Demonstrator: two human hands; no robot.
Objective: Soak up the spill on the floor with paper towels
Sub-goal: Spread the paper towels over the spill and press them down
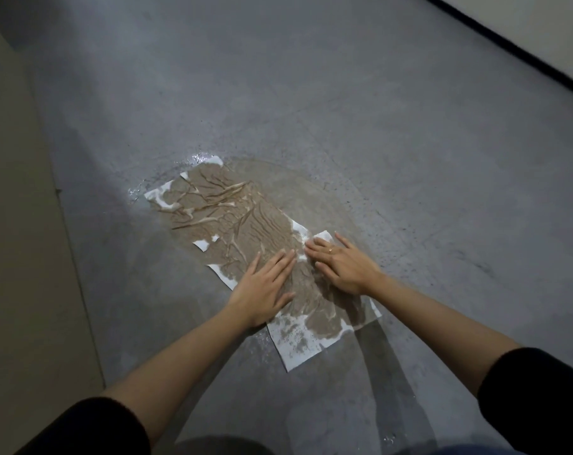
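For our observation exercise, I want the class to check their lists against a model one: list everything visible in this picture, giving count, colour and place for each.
paper towels: several overlapping sheets, exact count unclear; white, mostly soaked brown; laid flat on the floor, centre of view.
spill: one, pale brown puddle; under the towels and showing beyond them on the far right side.
floor: one, grey; fills most of the view.
wall: one, beige; left edge.
baseboard strip: one, black; upper right corner, below a pale wall.
ring: one, gold-coloured; on a right-hand finger.
sleeves: two, black; bottom corners.
left hand: one; flat, pressing the towels.
right hand: one; flat, pressing the towels.
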